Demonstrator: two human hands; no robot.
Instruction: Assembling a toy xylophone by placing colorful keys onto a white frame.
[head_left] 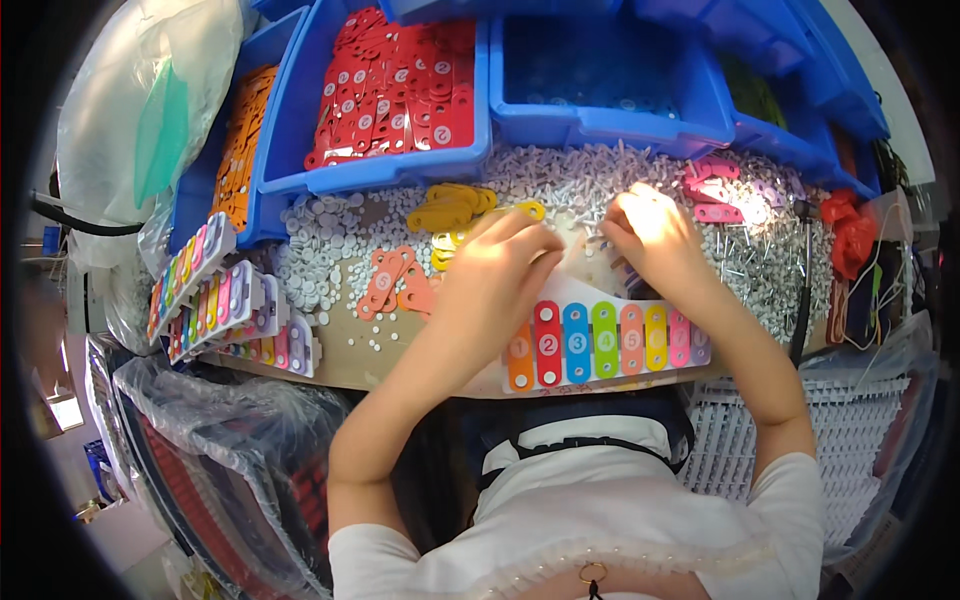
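A toy xylophone with a row of coloured bars on a white base lies at the table's front edge, between my forearms. Above its left end is my left hand, fingers curled downward and closed; whatever they grip is hidden. A pile of yellow bars lies just beyond that hand. My right hand is closed in a pinch at the near side of a heap of white pins. What sits in the pinch is too small to name. Salmon-coloured bars lie left of my left hand.
Blue bins line the back, holding red bars and orange bars. White round caps spread at left, metal screws at right, beside pink bars. Finished-looking xylophones are stacked at the left edge. A red plastic bag lies far right.
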